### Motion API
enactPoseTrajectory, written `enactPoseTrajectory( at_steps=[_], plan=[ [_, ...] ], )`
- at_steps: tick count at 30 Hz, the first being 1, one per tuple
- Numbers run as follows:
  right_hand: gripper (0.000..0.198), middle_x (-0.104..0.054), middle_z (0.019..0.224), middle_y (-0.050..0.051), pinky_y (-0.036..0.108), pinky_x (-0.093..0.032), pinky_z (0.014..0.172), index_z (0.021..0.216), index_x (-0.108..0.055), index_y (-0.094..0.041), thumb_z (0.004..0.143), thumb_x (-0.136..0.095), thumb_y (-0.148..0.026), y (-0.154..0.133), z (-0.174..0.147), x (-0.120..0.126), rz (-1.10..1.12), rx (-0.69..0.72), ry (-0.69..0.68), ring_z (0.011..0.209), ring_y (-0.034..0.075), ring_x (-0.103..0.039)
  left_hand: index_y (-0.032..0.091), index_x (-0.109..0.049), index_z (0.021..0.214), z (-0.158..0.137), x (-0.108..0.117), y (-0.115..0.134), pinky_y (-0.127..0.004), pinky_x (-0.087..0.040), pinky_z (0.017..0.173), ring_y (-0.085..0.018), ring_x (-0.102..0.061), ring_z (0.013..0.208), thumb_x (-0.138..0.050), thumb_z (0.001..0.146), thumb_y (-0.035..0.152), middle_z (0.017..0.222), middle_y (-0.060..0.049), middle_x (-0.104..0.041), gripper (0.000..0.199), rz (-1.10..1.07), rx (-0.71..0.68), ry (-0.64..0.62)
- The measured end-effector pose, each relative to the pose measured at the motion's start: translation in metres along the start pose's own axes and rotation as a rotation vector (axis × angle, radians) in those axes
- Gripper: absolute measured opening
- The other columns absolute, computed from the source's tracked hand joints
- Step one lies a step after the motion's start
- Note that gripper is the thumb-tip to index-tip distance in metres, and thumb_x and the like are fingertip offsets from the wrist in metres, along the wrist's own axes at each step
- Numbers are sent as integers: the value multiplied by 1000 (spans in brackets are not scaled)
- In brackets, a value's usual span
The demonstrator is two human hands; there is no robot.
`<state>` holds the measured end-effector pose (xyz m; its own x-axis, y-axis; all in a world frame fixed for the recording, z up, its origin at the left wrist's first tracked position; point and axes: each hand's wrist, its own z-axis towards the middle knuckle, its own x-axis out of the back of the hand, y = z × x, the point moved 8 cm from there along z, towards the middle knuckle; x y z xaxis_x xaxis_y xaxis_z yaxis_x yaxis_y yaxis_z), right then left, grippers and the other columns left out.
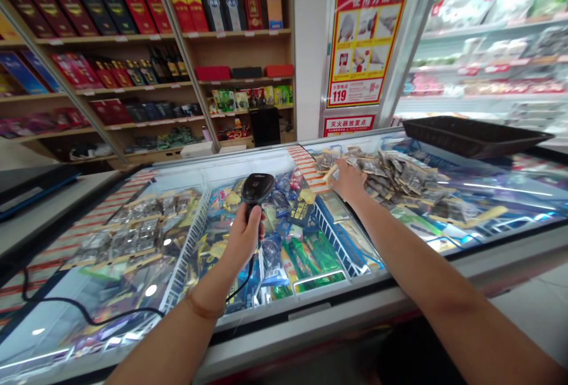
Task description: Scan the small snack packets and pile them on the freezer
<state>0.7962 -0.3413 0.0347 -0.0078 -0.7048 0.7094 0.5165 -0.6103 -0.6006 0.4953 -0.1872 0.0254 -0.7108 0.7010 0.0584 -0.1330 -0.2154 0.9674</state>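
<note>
My left hand (246, 228) is wrapped round the handle of a black handheld barcode scanner (258, 187), whose head points away from me above the chest freezer. A black cord hangs from its grip. Out to the right, my right hand (349, 181) is at the left end of a heap of small clear packets (399, 175) with tan edges, on the freezer's glass top. Its bent fingers close on a small packet (329, 173) there; the fingertips are partly hidden. More such packets (146, 234) lie in rows on the glass at the left.
Under the glass, the freezer (310, 314) holds bagged ice pops (317, 255) and white wire dividers (189, 249). A black tray (474, 135) rests at the back right. The black cable (89, 314) crosses the left side. Behind stand shelves of boxes (231, 33) and a lit display fridge (492, 48).
</note>
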Motion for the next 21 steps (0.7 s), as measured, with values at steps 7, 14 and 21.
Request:
enactPoseTrajectory(
  at_steps=[7,14,21],
  plan=[
    [36,-79,98,8,39,-57,87,97,-71,-17,67,-82,-33,-77,6,-50,1165,5,-262,96,26,-73,22,-48,88,3,2,-6,-22,-41,41,-7,-48,46,-59,83,67,73,4,-57,47,-30,-6,5],
    [23,-79,105,5,32,-54,95,95,-69,-19,74,-74,-25,-124,-14,-121,1114,39,-303,107,22,-71,22,-48,88,6,5,-17,-21,-39,40,-7,-47,45,-59,80,71,72,3,-58,51,-51,39,32],
    [15,-78,86,2,34,-55,90,90,-70,-18,76,-70,-22,-98,-16,-149,1021,-7,-375,94,23,-73,21,-49,90,7,4,-22,-21,-39,39,-7,-47,44,-58,80,73,71,4,-57,54,-36,54,22]
  ],
)
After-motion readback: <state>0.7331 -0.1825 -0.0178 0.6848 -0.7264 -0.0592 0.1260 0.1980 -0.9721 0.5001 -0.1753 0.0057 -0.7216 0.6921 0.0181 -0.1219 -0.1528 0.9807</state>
